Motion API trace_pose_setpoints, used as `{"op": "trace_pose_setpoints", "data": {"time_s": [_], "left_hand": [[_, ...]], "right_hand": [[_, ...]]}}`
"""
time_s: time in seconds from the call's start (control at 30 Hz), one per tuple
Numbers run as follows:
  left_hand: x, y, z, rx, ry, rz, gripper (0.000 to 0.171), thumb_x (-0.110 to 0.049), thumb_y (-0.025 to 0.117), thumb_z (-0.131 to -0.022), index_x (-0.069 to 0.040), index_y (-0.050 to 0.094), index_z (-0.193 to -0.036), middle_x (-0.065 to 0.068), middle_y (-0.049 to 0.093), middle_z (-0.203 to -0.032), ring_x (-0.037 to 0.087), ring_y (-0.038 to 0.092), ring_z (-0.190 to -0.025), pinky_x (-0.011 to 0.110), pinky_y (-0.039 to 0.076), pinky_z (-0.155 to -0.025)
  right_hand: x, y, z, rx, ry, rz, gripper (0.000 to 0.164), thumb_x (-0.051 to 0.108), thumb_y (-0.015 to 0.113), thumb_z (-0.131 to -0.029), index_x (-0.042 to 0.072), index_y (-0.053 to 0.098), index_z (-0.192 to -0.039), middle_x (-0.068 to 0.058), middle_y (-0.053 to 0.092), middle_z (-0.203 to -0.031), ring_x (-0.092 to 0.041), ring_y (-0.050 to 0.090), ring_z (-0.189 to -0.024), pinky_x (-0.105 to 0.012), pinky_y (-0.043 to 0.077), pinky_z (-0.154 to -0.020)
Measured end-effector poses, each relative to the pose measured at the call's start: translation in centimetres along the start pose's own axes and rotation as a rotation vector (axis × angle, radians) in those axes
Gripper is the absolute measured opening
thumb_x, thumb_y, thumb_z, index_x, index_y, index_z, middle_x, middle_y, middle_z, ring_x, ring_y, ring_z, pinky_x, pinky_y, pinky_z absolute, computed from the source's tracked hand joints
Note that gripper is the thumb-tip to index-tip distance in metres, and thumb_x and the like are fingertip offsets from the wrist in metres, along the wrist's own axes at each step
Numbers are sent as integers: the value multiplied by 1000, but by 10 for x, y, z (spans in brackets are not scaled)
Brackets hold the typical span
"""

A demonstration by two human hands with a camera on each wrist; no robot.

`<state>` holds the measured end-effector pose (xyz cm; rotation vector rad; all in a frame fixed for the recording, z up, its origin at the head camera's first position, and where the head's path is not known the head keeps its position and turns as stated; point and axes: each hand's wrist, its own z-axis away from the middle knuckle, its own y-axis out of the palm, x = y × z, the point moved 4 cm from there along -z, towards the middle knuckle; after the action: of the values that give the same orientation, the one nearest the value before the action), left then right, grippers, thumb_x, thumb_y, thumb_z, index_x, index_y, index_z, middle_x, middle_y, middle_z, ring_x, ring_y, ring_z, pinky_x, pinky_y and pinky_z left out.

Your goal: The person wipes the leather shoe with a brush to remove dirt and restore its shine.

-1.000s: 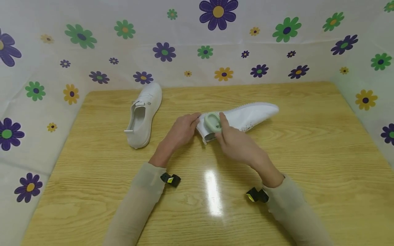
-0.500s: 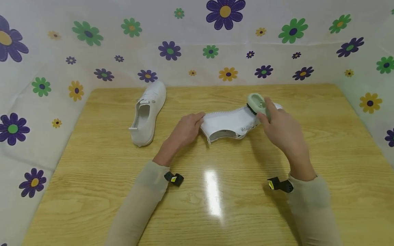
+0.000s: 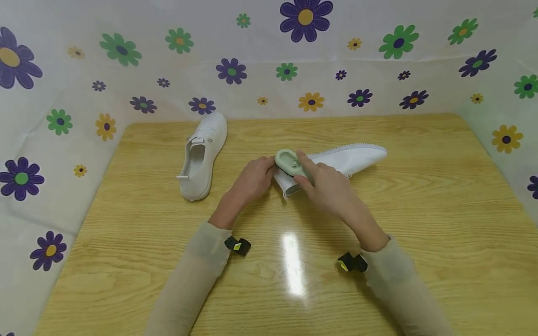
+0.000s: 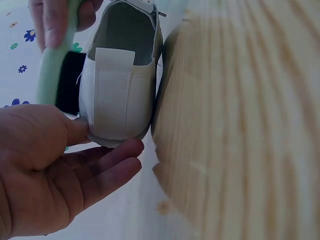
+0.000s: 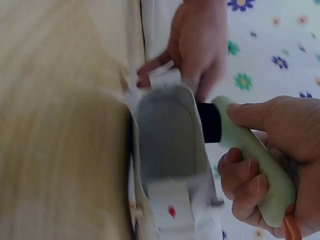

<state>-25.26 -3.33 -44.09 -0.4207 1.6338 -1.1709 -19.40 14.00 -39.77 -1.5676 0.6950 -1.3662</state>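
A white shoe (image 3: pixel 361 157) lies on its side on the table, toe to the right and sole edge toward the back. My left hand (image 3: pixel 252 179) holds it at the heel, thumb and fingers on either side of the sole end in the left wrist view. Around the handle of a pale green brush (image 5: pixel 262 172), my right hand (image 3: pixel 332 189) is curled, thumb along the top. The brush's black bristles (image 4: pixel 71 82) press against the shoe's upturned side near the heel, beside the opening. In the head view the right hand hides the middle of the shoe.
A second white shoe (image 3: pixel 199 158) stands upright at the back left of the wooden table (image 3: pixel 126 242). Flower-printed cloth (image 3: pixel 252 42) hangs behind and along both sides. An orange loop (image 5: pixel 291 227) hangs from the brush handle's end.
The brush went from the heel to the toe area half a second ago, and is now back at the heel in my right hand. My left hand stays on the heel.
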Motion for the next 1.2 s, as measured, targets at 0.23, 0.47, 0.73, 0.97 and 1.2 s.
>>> {"op": "trace_pose_setpoints", "data": {"time_s": [0.23, 0.47, 0.73, 0.97, 1.2], "left_hand": [[1, 0, 0, 69, -39, 51, 41, -15, 39, -108, -3, 47, -146, 21, 56, -138, 35, 52, -129, 44, 40, -108], [1, 2, -2, 62, -40, 46, 41, -16, 38, -108, -2, 47, -146, 21, 56, -138, 35, 52, -128, 45, 41, -107], [0, 1, 0, 54, -41, 39, 41, -16, 40, -108, -3, 47, -146, 22, 57, -136, 35, 54, -126, 45, 42, -106], [1, 0, 1, 7, 10, 33, 34, -14, 43, -107, -5, 59, -135, 18, 67, -110, 30, 62, -97, 44, 49, -85], [2, -2, 2, 19, 2, 79, 39, -16, 43, -107, -5, 52, -143, 20, 62, -127, 31, 59, -116, 44, 46, -98]], "right_hand": [[-52, -53, 18, -90, 213, 49, 62, 40, 53, -102, 20, 32, -157, -26, 63, -108, -27, 47, -67, -34, 33, -50], [-75, -72, 34, -224, 316, 117, 61, 39, 50, -103, 17, 31, -157, -28, 61, -100, -31, 50, -66, -37, 35, -46], [-33, -25, 10, -88, 156, 71, 62, 37, 50, -104, 15, 29, -157, -22, 63, -94, -23, 52, -58, -31, 40, -45], [-1, 3, 1, -17, 7, -52, 62, 37, 53, -103, 13, 31, -156, -20, 66, -100, -25, 56, -71, -35, 45, -58], [-32, -30, 11, -89, 87, 19, 61, 38, 55, -101, 19, 34, -155, -22, 66, -107, -26, 56, -75, -36, 44, -56]]}}
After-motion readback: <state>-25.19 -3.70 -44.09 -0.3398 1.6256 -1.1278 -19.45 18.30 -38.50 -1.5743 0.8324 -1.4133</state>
